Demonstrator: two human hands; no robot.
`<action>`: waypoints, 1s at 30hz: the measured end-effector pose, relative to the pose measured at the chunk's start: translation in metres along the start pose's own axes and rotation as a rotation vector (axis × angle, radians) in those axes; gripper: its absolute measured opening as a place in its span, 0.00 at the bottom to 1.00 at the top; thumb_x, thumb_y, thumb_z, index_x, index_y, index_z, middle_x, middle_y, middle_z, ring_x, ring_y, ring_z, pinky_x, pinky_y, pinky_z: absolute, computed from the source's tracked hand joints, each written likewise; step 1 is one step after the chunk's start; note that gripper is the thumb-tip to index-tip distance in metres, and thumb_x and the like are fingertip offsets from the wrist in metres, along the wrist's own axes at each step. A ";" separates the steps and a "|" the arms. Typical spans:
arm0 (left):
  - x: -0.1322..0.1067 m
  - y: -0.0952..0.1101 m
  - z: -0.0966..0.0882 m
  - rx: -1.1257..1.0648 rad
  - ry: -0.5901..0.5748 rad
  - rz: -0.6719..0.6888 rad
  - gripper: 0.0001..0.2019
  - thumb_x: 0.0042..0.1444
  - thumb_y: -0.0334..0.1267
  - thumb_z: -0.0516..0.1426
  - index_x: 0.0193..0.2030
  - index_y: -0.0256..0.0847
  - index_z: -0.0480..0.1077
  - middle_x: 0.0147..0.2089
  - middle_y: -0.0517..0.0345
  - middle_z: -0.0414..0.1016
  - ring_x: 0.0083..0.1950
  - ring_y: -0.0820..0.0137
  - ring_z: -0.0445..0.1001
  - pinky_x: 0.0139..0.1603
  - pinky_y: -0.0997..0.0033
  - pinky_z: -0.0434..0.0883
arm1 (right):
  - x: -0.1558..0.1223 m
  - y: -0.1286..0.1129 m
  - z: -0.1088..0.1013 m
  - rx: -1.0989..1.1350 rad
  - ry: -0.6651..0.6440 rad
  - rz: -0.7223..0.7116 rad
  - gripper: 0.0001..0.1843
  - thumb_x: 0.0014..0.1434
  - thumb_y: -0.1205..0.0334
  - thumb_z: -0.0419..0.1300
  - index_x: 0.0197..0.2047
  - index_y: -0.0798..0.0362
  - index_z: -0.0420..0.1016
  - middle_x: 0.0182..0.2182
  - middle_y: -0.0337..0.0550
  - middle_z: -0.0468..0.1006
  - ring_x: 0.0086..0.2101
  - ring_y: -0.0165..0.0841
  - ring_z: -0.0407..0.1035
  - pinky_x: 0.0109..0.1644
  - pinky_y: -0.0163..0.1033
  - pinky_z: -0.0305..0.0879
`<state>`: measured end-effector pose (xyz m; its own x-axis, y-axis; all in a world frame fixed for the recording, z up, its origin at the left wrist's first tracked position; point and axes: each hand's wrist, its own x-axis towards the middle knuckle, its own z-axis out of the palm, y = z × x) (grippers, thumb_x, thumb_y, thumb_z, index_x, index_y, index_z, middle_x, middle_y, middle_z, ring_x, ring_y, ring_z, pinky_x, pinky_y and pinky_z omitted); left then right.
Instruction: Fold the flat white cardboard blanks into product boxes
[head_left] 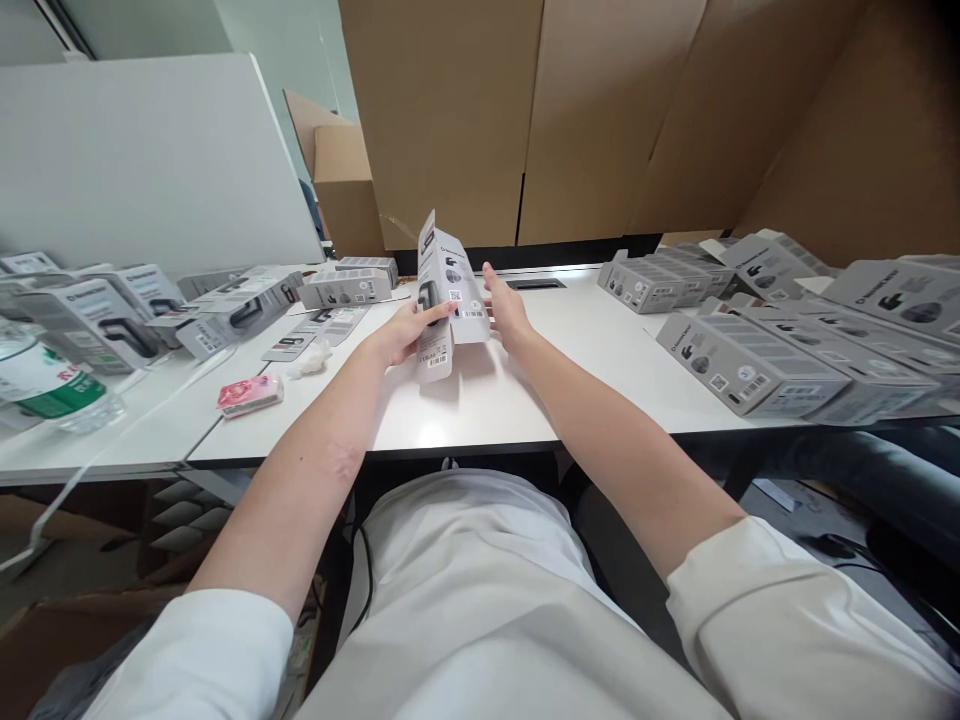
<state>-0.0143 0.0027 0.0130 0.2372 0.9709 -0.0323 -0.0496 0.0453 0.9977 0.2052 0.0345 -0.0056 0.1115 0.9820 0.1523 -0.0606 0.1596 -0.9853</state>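
In the head view, my left hand (397, 333) grips a grey-white printed carton (463, 285) by its left side, thumb across the front. The carton stands tilted above the white table, with a flap pointing up and another hanging down at the bottom. My right hand (508, 312) is at the carton's right edge with fingers stretched out; whether its fingertips touch the panel I cannot tell. Flat printed carton pieces (319, 332) lie on the table to the left of my left hand.
Several made-up cartons (750, 365) stand at the right, more (105, 320) at the left. A pink packet (250, 395), crumpled white tissue (311, 358) and a green-labelled bottle (56, 385) lie on the left. Large cardboard (450, 120) rises behind the white table (480, 420).
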 end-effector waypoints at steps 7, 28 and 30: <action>-0.007 -0.002 0.001 0.158 -0.158 -0.064 0.38 0.39 0.53 0.92 0.52 0.47 0.82 0.56 0.44 0.93 0.64 0.43 0.93 0.68 0.44 0.90 | -0.002 -0.002 -0.001 0.006 -0.064 0.036 0.43 0.73 0.16 0.66 0.70 0.42 0.88 0.60 0.55 0.93 0.64 0.60 0.86 0.70 0.69 0.85; -0.006 -0.003 0.000 0.297 -0.203 -0.020 0.34 0.37 0.45 0.91 0.50 0.47 0.86 0.58 0.43 0.94 0.65 0.41 0.92 0.71 0.39 0.88 | -0.005 -0.002 0.005 0.171 -0.028 0.066 0.26 0.69 0.36 0.82 0.56 0.47 0.89 0.49 0.50 0.95 0.53 0.50 0.91 0.64 0.59 0.92; -0.005 -0.004 -0.001 0.291 -0.201 -0.021 0.34 0.37 0.44 0.90 0.51 0.46 0.86 0.60 0.43 0.94 0.65 0.42 0.92 0.70 0.41 0.87 | -0.006 -0.003 0.005 0.200 -0.009 0.093 0.23 0.69 0.40 0.83 0.55 0.48 0.89 0.49 0.50 0.95 0.54 0.50 0.91 0.64 0.59 0.92</action>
<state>-0.0165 -0.0024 0.0096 0.4227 0.9036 -0.0696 0.2293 -0.0323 0.9728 0.2002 0.0286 -0.0031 0.0879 0.9941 0.0629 -0.2662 0.0843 -0.9602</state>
